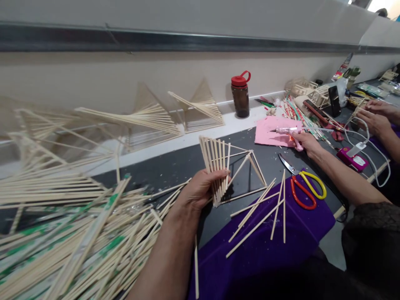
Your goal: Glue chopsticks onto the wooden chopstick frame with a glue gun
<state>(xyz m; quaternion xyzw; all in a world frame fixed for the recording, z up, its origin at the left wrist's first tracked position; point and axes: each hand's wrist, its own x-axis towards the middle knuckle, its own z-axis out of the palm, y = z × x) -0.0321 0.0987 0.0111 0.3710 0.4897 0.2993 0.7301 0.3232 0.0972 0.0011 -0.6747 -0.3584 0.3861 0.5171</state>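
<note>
My left hand [200, 187] is closed on a wooden stick frame [218, 154], its thumb pressed across a fan of thin sticks. The frame's open, triangular end leans right over the dark tabletop. Farther right, my right hand [308, 143] is wrapped round the handle of a pink glue gun [286, 130]. The gun's nozzle points left, above a pink sheet [265, 130]. Between my hands and nearer to me, scissors [288, 165] with red and yellow handles lie spread open. Several loose sticks [254, 229] rest on a purple cloth [300, 233].
A big pile of sticks [103, 241] covers the left side. Twisted stick models [150, 121] stand along the wall, near a red-capped bottle [240, 98]. At right are a purple power box [351, 160] with white cable, a phone [334, 101] and another person's hands [371, 118].
</note>
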